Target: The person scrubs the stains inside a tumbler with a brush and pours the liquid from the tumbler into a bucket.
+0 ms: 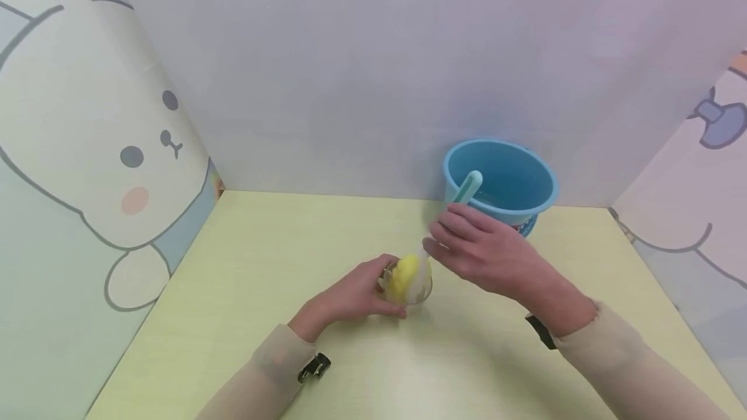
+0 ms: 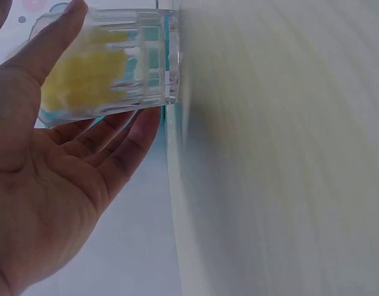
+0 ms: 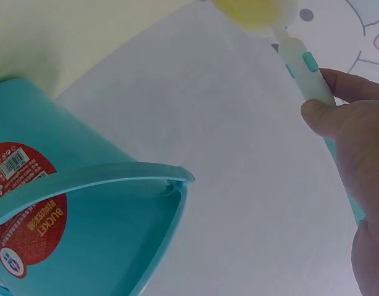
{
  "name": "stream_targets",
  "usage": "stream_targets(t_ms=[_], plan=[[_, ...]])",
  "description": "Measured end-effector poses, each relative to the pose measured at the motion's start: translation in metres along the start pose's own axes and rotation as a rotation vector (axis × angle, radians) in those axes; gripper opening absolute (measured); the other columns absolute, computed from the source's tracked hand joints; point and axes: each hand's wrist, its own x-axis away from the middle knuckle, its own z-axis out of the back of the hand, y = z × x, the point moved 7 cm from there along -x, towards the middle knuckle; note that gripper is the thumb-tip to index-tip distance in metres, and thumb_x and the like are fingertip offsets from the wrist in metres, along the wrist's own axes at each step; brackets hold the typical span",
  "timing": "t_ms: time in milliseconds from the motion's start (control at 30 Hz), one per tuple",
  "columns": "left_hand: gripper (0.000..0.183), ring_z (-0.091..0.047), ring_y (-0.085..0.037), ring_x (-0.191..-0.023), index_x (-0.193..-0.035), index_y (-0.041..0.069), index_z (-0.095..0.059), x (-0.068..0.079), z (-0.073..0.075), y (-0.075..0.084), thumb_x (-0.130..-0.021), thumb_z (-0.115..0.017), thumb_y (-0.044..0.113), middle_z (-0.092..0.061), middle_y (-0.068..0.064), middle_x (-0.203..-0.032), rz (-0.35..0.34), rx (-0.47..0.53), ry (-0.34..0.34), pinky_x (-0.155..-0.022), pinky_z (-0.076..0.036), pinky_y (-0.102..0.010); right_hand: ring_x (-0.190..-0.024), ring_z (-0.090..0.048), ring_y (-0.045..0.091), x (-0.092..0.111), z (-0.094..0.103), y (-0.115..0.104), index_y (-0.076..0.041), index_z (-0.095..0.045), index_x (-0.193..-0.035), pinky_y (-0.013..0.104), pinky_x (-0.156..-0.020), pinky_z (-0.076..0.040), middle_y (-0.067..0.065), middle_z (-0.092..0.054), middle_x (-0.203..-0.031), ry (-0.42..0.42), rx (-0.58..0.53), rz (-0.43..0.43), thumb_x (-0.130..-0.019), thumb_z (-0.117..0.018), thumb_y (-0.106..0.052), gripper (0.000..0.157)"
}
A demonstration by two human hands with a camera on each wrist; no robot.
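A clear glass cup (image 2: 154,58) stands upright on the table, its base at the tabletop. My left hand (image 1: 364,291) holds it from the side, thumb on one side and fingers on the other. In the cup's mouth sits the yellow and white sponge head (image 1: 408,275) of a cup brush. Through the glass wall the yellow sponge (image 2: 87,74) shows blurred. My right hand (image 1: 487,251) grips the brush's white and teal handle (image 3: 308,77), which slants up to the right. The handle's teal end (image 1: 469,185) sticks out above the fingers.
Behind my right hand, a blue bucket (image 1: 548,194) stands against the back wall (image 1: 350,83). Its side carries a red round label (image 3: 38,228). The pale yellow table (image 1: 262,238) is bounded left and right by panels with cartoon animals (image 1: 87,148).
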Motion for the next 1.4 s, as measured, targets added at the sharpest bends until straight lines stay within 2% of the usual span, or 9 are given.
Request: stream_targets(t_ms=[133,200,300,367,567,733,900,1133,1400], plan=[[0.083,-0.061,-0.01,-0.117,-0.147,0.016,-0.051,0.0,0.0,-0.001,-0.081,-0.096,0.037,-0.063,0.008,-0.129,0.002,-0.003,-0.001,-0.099,-0.055,-0.034,-0.113,-0.056,0.033,-0.001,0.005,0.003,-0.007,-0.069,-0.121,0.043,-0.109,-0.048,0.014,-0.062,-0.118,-0.008,0.014,-0.011,-0.092,-0.068,-0.002,0.029],[0.082,-0.061,-0.01,-0.116,-0.146,0.016,-0.051,0.0,0.0,0.0,-0.081,-0.096,0.037,-0.063,0.009,-0.128,-0.002,-0.004,-0.001,-0.099,-0.055,-0.033,-0.112,-0.056,0.033,-0.003,0.006,0.002,-0.006,-0.068,-0.12,0.043,-0.109,-0.048,0.014,-0.062,-0.117,-0.007,0.023,-0.011,-0.09,-0.072,-0.003,0.03],[0.08,-0.062,-0.009,-0.115,-0.145,0.016,-0.051,0.0,0.0,0.0,-0.081,-0.096,0.036,-0.063,0.009,-0.126,-0.008,0.002,-0.002,-0.098,-0.055,-0.033,-0.111,-0.055,0.032,-0.005,0.004,-0.002,-0.005,-0.067,-0.119,0.043,-0.109,-0.048,0.015,-0.062,-0.114,-0.014,0.038,-0.01,-0.082,-0.086,-0.009,0.041],[0.08,-0.062,-0.009,-0.114,-0.144,0.016,-0.051,0.0,-0.001,0.0,-0.081,-0.096,0.035,-0.063,0.01,-0.125,-0.01,0.009,-0.004,-0.097,-0.055,-0.033,-0.111,-0.054,0.032,-0.007,0.001,-0.005,-0.004,-0.066,-0.117,0.043,-0.109,-0.048,0.014,-0.061,-0.112,-0.02,0.048,-0.008,-0.079,-0.09,-0.011,0.046],[0.08,-0.062,-0.01,-0.111,-0.144,0.016,-0.051,0.0,-0.001,0.001,-0.081,-0.096,0.034,-0.063,0.009,-0.123,-0.012,0.012,-0.005,-0.097,-0.056,-0.033,-0.112,-0.053,0.032,-0.009,-0.008,-0.014,-0.004,-0.065,-0.114,0.042,-0.11,-0.046,0.013,-0.06,-0.111,-0.038,0.042,-0.01,-0.081,-0.088,-0.01,0.04],[0.079,-0.062,-0.01,-0.111,-0.144,0.015,-0.052,-0.001,-0.001,0.0,-0.081,-0.096,0.034,-0.063,0.009,-0.124,-0.013,0.011,-0.006,-0.098,-0.055,-0.034,-0.112,-0.052,0.032,-0.009,-0.014,-0.019,-0.006,-0.067,-0.113,0.042,-0.11,-0.045,0.013,-0.059,-0.111,-0.045,0.018,-0.005,-0.078,-0.094,-0.016,0.046],[0.078,-0.061,-0.011,-0.112,-0.144,0.016,-0.052,0.0,-0.001,0.0,-0.082,-0.096,0.033,-0.063,0.008,-0.125,-0.012,0.01,-0.003,-0.098,-0.055,-0.035,-0.111,-0.052,0.032,-0.01,-0.019,-0.023,-0.006,-0.066,-0.111,0.042,-0.109,-0.045,0.012,-0.058,-0.109,-0.073,0.04,0.021,-0.077,-0.094,-0.021,0.047],[0.083,-0.061,-0.011,-0.116,-0.148,0.016,-0.051,0.001,-0.002,-0.002,-0.081,-0.095,0.038,-0.063,0.007,-0.129,-0.009,0.006,-0.005,-0.096,-0.056,-0.032,-0.113,-0.051,0.033,-0.005,-0.014,-0.014,-0.008,-0.067,-0.114,0.043,-0.11,-0.044,0.013,-0.058,-0.112,-0.096,0.028,0.02,-0.075,-0.096,-0.021,0.051],[0.086,-0.06,-0.012,-0.12,-0.151,0.014,-0.049,0.001,0.0,-0.001,-0.082,-0.095,0.038,-0.062,0.004,-0.135,-0.004,0.007,-0.009,-0.096,-0.056,-0.032,-0.114,-0.053,0.036,-0.002,-0.002,0.003,-0.007,-0.067,-0.117,0.044,-0.109,-0.046,0.017,-0.06,-0.116,-0.062,-0.019,0.02,-0.074,-0.095,-0.011,0.052]])
